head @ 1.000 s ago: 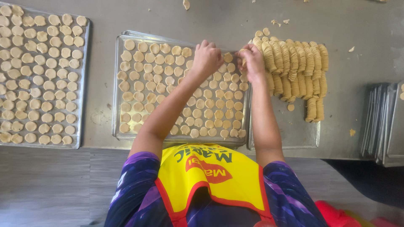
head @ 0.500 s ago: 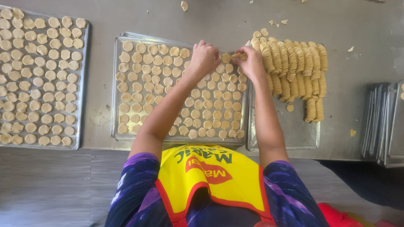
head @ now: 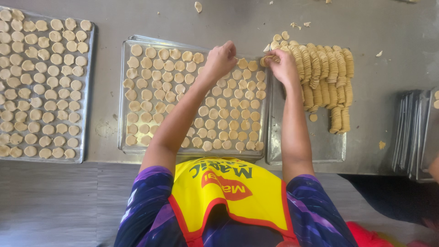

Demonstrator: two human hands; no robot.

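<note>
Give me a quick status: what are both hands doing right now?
Left hand over the middle tray, fingers curled. Right hand pinching a dough round beside the stacks. Nothing in the way.

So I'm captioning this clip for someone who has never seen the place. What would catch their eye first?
The middle tray, packed with rows of pale dough rounds, with the left hand and right hand meeting at its far right corner. Right of it, long stacked rolls of rounds lie on another tray. At the bottom, a bright yellow apron stands out.
</note>
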